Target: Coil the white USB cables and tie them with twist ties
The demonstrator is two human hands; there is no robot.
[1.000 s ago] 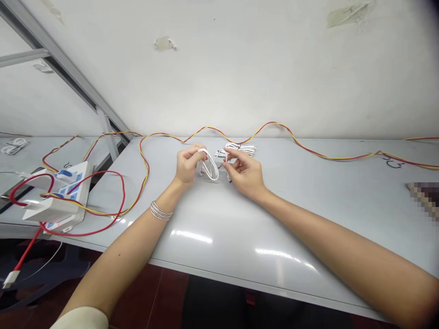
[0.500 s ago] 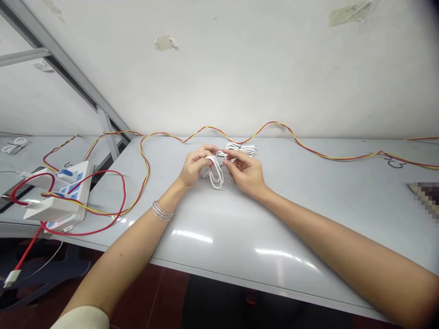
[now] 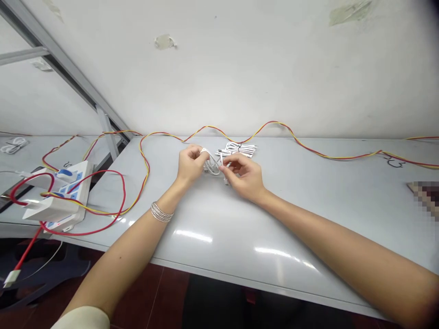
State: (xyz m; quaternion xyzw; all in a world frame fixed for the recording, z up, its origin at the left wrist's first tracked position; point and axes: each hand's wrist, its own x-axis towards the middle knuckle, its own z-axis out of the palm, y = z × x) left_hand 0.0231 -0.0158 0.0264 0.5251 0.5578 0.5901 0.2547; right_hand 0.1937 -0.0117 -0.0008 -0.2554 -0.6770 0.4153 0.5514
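Between my hands is a coiled white cable (image 3: pixel 213 167), held a little above the grey table (image 3: pixel 236 224). My left hand (image 3: pixel 191 163) pinches the coil's left side between thumb and fingers. With thumb and forefinger, my right hand (image 3: pixel 244 174) grips the same cable at its right, near what looks like a white plug end (image 3: pixel 221 160). Another small white end shows under the right fingers. Just behind my right hand lies a bundle of white cables (image 3: pixel 240 148) with a dark tie around it.
A red and yellow twisted wire (image 3: pixel 164 133) runs along the wall side. At left sits a white power strip (image 3: pixel 77 185) with a white adapter (image 3: pixel 51 208) and red cable loops. Another white cable coil (image 3: pixel 14 145) lies far left. A blurred object (image 3: pixel 425 196) is at right.
My hands have moved slightly apart, the left one going left. The coil now stretches flatter between them, and more of the cable bundle behind shows.
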